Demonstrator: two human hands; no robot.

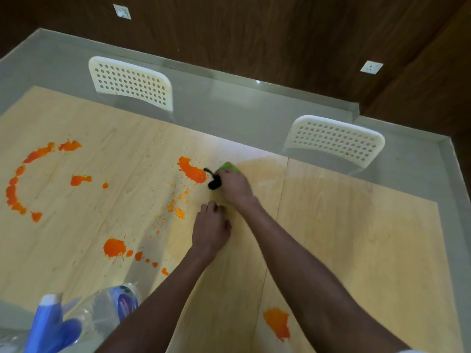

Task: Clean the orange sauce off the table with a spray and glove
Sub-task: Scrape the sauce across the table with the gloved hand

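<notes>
Orange sauce is splashed over the light wooden table (pixel 344 225): a thick blob (pixel 191 170) near the middle, an arc of blobs (pixel 15 184) at the left, a round splat (pixel 114 247) nearer me and a patch (pixel 277 323) at the near right. My right hand (pixel 233 183) grips a green and black cleaning glove (pixel 228 166) and presses it on the table just right of the thick blob. My left hand (pixel 211 229) rests on the table behind it with fingers curled and nothing in it. A clear spray bottle with a blue trigger (pixel 76 319) lies at the near left.
Two white perforated chairs (pixel 131 82) (pixel 336 141) stand beyond the table's far edge on a grey floor. A wet, darker wiped area (pixel 265 169) spreads to the right of the glove. Dark wood walls rise behind.
</notes>
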